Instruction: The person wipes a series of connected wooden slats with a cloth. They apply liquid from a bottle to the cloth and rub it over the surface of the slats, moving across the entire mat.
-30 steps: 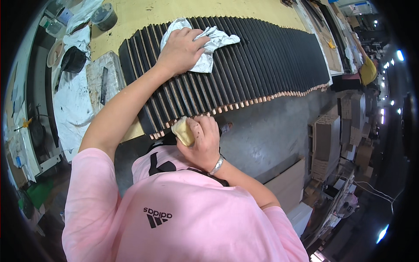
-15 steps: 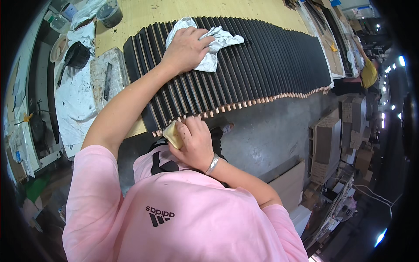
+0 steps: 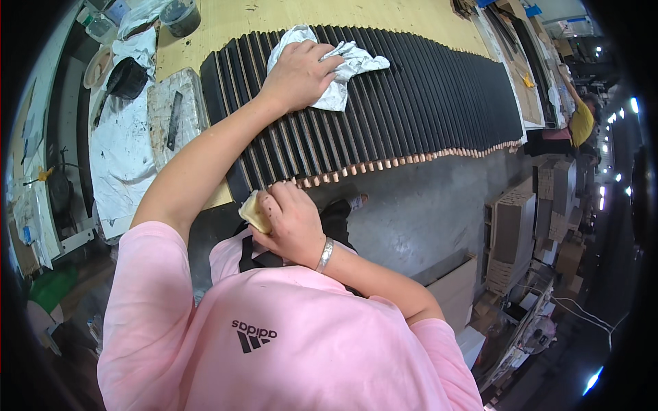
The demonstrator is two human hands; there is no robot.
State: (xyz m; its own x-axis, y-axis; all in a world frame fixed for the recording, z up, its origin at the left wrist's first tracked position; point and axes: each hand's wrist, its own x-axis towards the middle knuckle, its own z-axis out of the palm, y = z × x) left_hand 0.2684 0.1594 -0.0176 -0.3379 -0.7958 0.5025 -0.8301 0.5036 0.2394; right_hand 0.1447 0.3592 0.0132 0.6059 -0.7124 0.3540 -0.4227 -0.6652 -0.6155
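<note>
With our left hand (image 3: 298, 74) flat, fingers spread, on the white rag (image 3: 340, 65) atop the row of black slats (image 3: 384, 109) on the counter (image 3: 288, 17), a hard push might knock slats askew. Our right hand (image 3: 291, 222), clamped on a yellowish pad (image 3: 252, 211) at the slat ends, could smear them

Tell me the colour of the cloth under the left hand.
White, crumpled cloth under the left hand on the black slats; seen in the head view.
</note>
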